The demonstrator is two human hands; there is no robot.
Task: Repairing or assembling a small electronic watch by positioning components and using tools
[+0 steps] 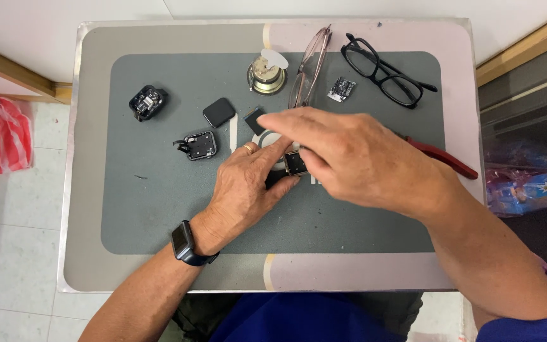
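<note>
Near the middle of the surface (159,240), the left hand (242,190) pinches a small square watch case (295,163) between thumb and fingers. The right hand (349,155) reaches across from the right and lies just over it, fingers loosely curled and stretched leftward; I cannot tell whether they grip anything. The case sits between both hands, touching the left. Toward the far edge lie black glasses (384,73), clear glasses (308,66), a round metal part (267,76) and small black modules (148,101). Red-handled pliers (447,158) rest by the right edge. Pale tiled floor (7,221) surrounds.
</note>
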